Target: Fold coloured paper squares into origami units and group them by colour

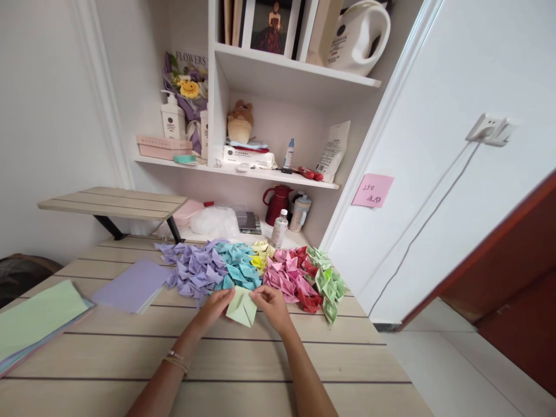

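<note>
Between my two hands is a pale green folded paper (241, 308), a small square with creased flaps, held up just over the slatted table (234, 353). My left hand (219, 304) pinches its upper left corner. At its upper right edge, my right hand (269, 301) grips with thumb and fingers. Right behind them lies a long heap of folded paper pieces, grouped by colour: purple ones (195, 269), blue ones (237, 263), a few yellow ones (259, 258), pink ones (284, 275), red ones (309, 301) and green ones (330, 284).
On the left lie a stack of purple paper sheets (132, 284) and a stack of coloured sheets with green on top (39, 315). A small raised stand (113, 201) sits behind them. At the back are a plastic bottle (279, 229), a red jug (277, 204) and shelves (299, 65).
</note>
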